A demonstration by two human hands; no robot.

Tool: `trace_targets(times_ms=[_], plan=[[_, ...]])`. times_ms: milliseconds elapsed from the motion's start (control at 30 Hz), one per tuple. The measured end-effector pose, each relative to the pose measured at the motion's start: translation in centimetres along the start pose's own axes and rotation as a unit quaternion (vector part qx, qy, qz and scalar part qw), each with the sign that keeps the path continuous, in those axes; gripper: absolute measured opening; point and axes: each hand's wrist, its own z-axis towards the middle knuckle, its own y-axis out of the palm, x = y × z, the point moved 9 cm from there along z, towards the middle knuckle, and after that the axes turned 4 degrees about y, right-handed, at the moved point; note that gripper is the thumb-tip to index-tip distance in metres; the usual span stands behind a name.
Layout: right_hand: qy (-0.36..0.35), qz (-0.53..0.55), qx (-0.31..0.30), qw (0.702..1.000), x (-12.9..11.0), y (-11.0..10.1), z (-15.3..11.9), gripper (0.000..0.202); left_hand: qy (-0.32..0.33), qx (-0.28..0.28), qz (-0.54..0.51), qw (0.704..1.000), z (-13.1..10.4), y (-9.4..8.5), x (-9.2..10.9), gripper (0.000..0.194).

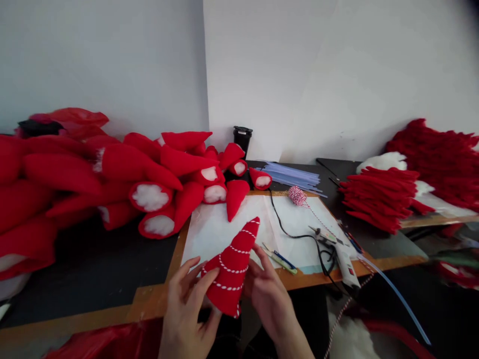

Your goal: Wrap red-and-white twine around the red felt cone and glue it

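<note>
Between my two hands is a red felt cone (234, 264), its tip tilted up and to the right. Rows of red-and-white twine run around it. My left hand (190, 306) grips its lower left side, thumb and fingers against the felt. On the right side, my right hand (267, 294) holds the cone with its fingers, partly behind it. Past the cone, a pair of small tools, among them a green-handled one (282, 262), lies on the white sheet (213, 229). A ball of red-and-white twine (297, 196) rests farther back, its strand trailing right.
Stuffed red cones (149, 197) are heaped on the left of the dark table (93, 269). A glue gun (346, 264) with a black cord lies at the right edge. Behind are clear glue sticks (292, 175) and a black container (242, 139). Red felt stacks (379, 197) stand right.
</note>
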Motion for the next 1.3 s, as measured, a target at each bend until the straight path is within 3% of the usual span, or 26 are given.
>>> trace_targets(times_ms=[133,233,467,633,733,800,867,933,1000,1133,1300], plan=[[-0.011,0.067,0.033,0.997,-0.5,-1.3,1.0,0.046,0.096,0.018,-0.014,0.995,-0.3,0.0,2.4,0.056],[-0.011,0.093,0.015,0.995,-0.9,-1.8,2.1,0.046,0.105,0.028,-0.062,0.992,-0.5,-0.1,2.7,0.067],[-0.002,0.097,-0.065,0.993,-1.4,-1.0,3.2,0.062,-0.002,-0.008,-0.155,0.988,0.8,0.3,1.1,0.037],[-0.014,0.024,-0.062,0.998,-1.6,-0.5,2.8,0.064,0.046,-0.068,-0.228,0.970,2.2,1.2,2.1,0.025],[-0.028,-0.013,-0.038,0.999,-1.7,-0.8,2.5,0.070,-0.023,-0.083,-0.271,0.959,1.9,2.2,0.6,0.016],[-0.032,-0.033,-0.012,0.999,-1.6,-1.0,2.3,0.075,-0.120,-0.082,-0.320,0.936,1.1,3.2,-1.1,0.016],[-0.048,-0.029,-0.004,0.998,-1.8,-0.7,2.2,0.077,-0.198,-0.101,-0.394,0.892,0.1,4.5,-1.8,0.026],[-0.066,-0.009,-0.019,0.998,-2.0,-0.1,2.2,0.073,-0.220,-0.143,-0.464,0.846,-0.4,5.7,-1.1,0.042],[-0.076,0.000,-0.043,0.996,-2.3,0.5,2.4,0.068,-0.218,-0.175,-0.488,0.827,-0.4,6.3,-0.4,0.058],[-0.107,-0.022,-0.049,0.993,-4.0,0.5,3.0,0.057,-0.229,-0.178,-0.420,0.860,0.1,6.5,-0.8,0.057],[-0.087,-0.055,0.014,0.995,-6.2,0.5,4.4,0.041,-0.183,-0.145,-0.306,0.923,0.8,5.5,-1.3,0.051]])
